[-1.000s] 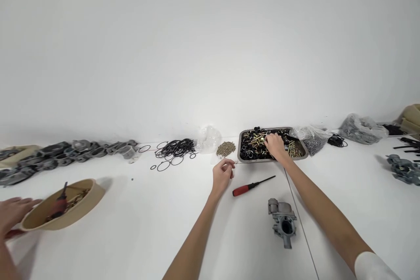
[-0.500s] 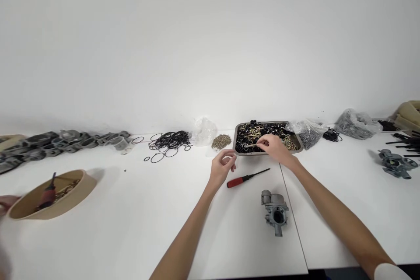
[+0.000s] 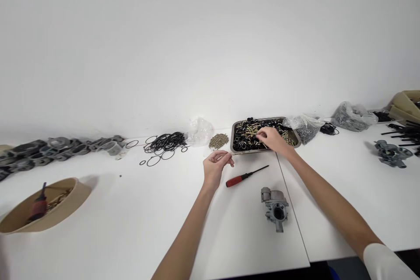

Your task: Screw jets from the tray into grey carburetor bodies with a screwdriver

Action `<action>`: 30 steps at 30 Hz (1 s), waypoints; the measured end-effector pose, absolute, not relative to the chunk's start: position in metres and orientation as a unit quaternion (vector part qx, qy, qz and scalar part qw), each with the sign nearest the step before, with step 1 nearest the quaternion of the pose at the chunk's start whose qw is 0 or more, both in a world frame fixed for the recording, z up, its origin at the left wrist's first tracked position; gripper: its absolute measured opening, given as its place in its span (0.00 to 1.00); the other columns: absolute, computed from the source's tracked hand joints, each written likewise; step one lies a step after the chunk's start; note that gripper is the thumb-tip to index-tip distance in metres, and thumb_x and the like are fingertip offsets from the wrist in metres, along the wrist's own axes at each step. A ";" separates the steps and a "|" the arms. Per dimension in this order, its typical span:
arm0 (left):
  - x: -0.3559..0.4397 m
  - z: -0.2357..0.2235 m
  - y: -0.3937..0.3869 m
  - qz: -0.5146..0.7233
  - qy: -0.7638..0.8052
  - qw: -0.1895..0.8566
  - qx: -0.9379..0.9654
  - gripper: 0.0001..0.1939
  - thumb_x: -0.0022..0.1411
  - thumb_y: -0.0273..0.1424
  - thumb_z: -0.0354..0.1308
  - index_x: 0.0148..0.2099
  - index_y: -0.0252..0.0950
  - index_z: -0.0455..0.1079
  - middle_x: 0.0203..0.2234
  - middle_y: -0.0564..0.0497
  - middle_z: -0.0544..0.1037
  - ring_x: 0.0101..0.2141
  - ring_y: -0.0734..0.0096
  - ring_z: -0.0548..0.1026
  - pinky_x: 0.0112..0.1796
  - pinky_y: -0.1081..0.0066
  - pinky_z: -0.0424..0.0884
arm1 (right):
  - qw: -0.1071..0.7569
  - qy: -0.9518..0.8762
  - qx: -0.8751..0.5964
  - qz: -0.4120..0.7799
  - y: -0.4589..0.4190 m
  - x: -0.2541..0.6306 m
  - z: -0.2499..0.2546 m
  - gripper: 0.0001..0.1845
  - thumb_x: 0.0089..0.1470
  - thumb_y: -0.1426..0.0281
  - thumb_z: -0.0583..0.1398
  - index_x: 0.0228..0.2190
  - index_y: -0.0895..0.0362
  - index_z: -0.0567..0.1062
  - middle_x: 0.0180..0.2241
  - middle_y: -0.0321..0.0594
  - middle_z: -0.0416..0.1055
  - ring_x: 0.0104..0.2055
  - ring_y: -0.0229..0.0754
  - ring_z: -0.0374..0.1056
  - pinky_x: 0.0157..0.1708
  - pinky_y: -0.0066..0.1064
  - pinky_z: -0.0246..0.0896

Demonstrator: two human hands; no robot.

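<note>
My left hand (image 3: 216, 168) is closed in a pinch at the front left of the metal tray (image 3: 233, 148). A small thin part (image 3: 234, 154) sticks out from its fingertips; its exact kind is too small to tell. My right hand (image 3: 269, 138) reaches over the tray, fingers pinched together among black rings and brass-coloured pieces (image 3: 252, 131). What those fingers hold, if anything, is hidden. Below the hands lies a red-handled screwdriver (image 3: 236, 180), its tip towards the right. Nearer to me a grey metal carburetor (image 3: 276, 209) rests on the white table.
Left of the tray are a pile of small brass parts (image 3: 218, 141), a plastic bag (image 3: 201, 131) and black O-rings (image 3: 167, 142). A tan bin (image 3: 70, 203) holds another screwdriver (image 3: 39, 207). Bagged parts (image 3: 306, 129) and a second carburetor (image 3: 392, 154) are on the right.
My right hand has moved slightly back and left, deeper over the tray. The thin part it held earlier no longer shows there; one now shows at my left fingertips. The other person's hand at left has gone from view.
</note>
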State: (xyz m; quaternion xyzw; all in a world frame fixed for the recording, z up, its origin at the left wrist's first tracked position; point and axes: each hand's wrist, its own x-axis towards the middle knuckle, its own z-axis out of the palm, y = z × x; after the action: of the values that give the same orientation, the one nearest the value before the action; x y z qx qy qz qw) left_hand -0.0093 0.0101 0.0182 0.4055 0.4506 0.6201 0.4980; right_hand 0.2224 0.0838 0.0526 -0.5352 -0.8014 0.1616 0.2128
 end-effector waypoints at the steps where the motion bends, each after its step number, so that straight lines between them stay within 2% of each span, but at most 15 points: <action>1: -0.010 0.019 0.010 0.621 0.451 0.499 0.402 0.18 0.42 0.37 0.73 0.30 0.32 0.71 0.17 0.51 0.75 0.18 0.70 0.73 0.24 0.66 0.72 | 0.202 -0.789 -0.568 0.123 0.095 0.228 0.051 0.14 0.66 0.73 0.52 0.44 0.60 0.77 0.45 0.48 0.75 0.47 0.43 0.70 0.47 0.32 0.64; 4: -0.011 0.022 0.009 0.625 0.451 0.502 0.392 0.18 0.42 0.37 0.73 0.30 0.31 0.73 0.16 0.51 0.75 0.18 0.70 0.72 0.23 0.67 0.71 | 0.166 -0.772 -0.609 0.078 0.118 0.236 0.042 0.13 0.63 0.78 0.54 0.42 0.65 0.78 0.47 0.55 0.72 0.51 0.50 0.68 0.52 0.37 0.61; 7: -0.011 0.023 0.009 0.629 0.450 0.507 0.382 0.18 0.41 0.37 0.74 0.30 0.30 0.74 0.15 0.51 0.75 0.17 0.70 0.71 0.22 0.67 0.70 | 0.143 -0.769 -0.621 0.059 0.125 0.232 0.032 0.11 0.62 0.76 0.56 0.40 0.65 0.79 0.49 0.58 0.70 0.53 0.53 0.67 0.52 0.38 0.60; 12: -0.010 0.024 0.009 0.632 0.442 0.515 0.375 0.18 0.40 0.37 0.74 0.30 0.29 0.75 0.16 0.50 0.75 0.16 0.71 0.71 0.22 0.68 0.70 | 0.137 -0.756 -0.635 0.078 0.131 0.234 0.029 0.09 0.60 0.75 0.59 0.39 0.63 0.79 0.46 0.54 0.72 0.48 0.49 0.70 0.46 0.33 0.63; 17: -0.011 0.024 0.009 0.630 0.433 0.520 0.381 0.18 0.41 0.37 0.74 0.30 0.29 0.74 0.16 0.51 0.74 0.17 0.71 0.71 0.21 0.68 0.70 | 0.148 -0.763 -0.610 0.155 0.142 0.253 0.034 0.06 0.57 0.72 0.63 0.29 0.61 0.79 0.35 0.45 0.77 0.37 0.41 0.72 0.36 0.27 0.64; 20: -0.011 0.023 0.009 0.631 0.429 0.521 0.383 0.18 0.42 0.37 0.74 0.30 0.29 0.74 0.16 0.51 0.75 0.17 0.71 0.71 0.21 0.68 0.70 | 0.182 -0.758 -0.606 0.157 0.145 0.261 0.033 0.06 0.58 0.72 0.62 0.37 0.61 0.79 0.36 0.45 0.77 0.38 0.41 0.72 0.38 0.29 0.65; 24: -0.011 0.023 0.009 0.632 0.427 0.520 0.385 0.18 0.42 0.37 0.74 0.30 0.30 0.74 0.17 0.51 0.75 0.17 0.71 0.71 0.21 0.68 0.70 | 0.236 -0.753 -0.604 0.112 0.151 0.261 0.024 0.16 0.62 0.71 0.57 0.50 0.62 0.73 0.47 0.52 0.73 0.50 0.48 0.69 0.50 0.38 0.63; 27: -0.011 0.023 0.009 0.629 0.430 0.522 0.383 0.18 0.41 0.37 0.74 0.30 0.30 0.74 0.17 0.51 0.75 0.17 0.72 0.71 0.21 0.68 0.70 | 0.241 -0.774 -0.578 0.097 0.160 0.257 0.016 0.17 0.59 0.72 0.60 0.51 0.60 0.72 0.52 0.51 0.70 0.56 0.50 0.64 0.56 0.40 0.60; 30: -0.012 0.022 0.009 0.628 0.434 0.522 0.382 0.18 0.41 0.37 0.74 0.29 0.30 0.74 0.16 0.51 0.75 0.17 0.71 0.71 0.21 0.68 0.69 | 0.238 -0.795 -0.552 0.084 0.167 0.254 0.008 0.17 0.56 0.75 0.60 0.49 0.58 0.73 0.50 0.48 0.70 0.55 0.50 0.65 0.56 0.41 0.60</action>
State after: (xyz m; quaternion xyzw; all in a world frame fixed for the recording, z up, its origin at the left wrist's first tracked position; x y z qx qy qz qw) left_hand -0.0115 0.0090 0.0225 0.3822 0.4335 0.6277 0.5215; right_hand 0.2537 0.1672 0.0082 -0.5518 -0.7947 0.0845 0.2383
